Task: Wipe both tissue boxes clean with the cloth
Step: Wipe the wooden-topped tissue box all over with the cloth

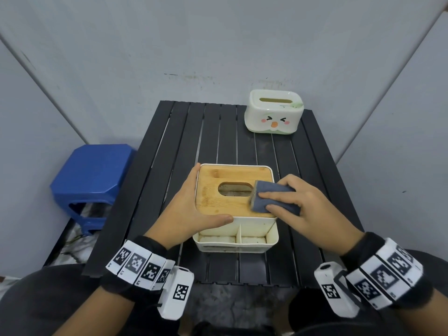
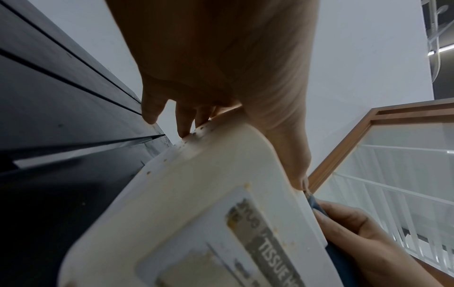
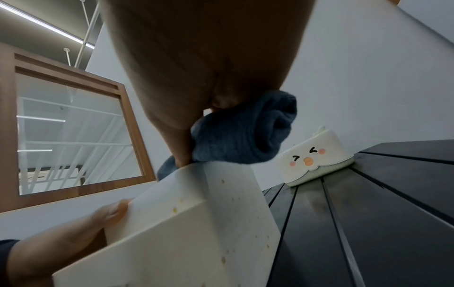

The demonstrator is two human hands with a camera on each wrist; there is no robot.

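My right hand point(image 1: 299, 202) holds the folded blue cloth point(image 1: 274, 197), fingers laid over its top and thumb curled under its near edge, pressing it onto the right side of the bamboo lid point(image 1: 228, 200), just beside the oval slot. My left hand point(image 1: 191, 209) braces the white tissue box point(image 1: 254, 243): fingers run straight down its left wall, thumb stretched along the lid's near edge. The box stands at the middle of the black slatted table point(image 1: 150, 190), its wall speckled with brownish spots. The duck-faced tissue box point(image 1: 272, 112) stands well apart at the far right corner. A blue stool point(image 1: 94, 170) stands left of the table.
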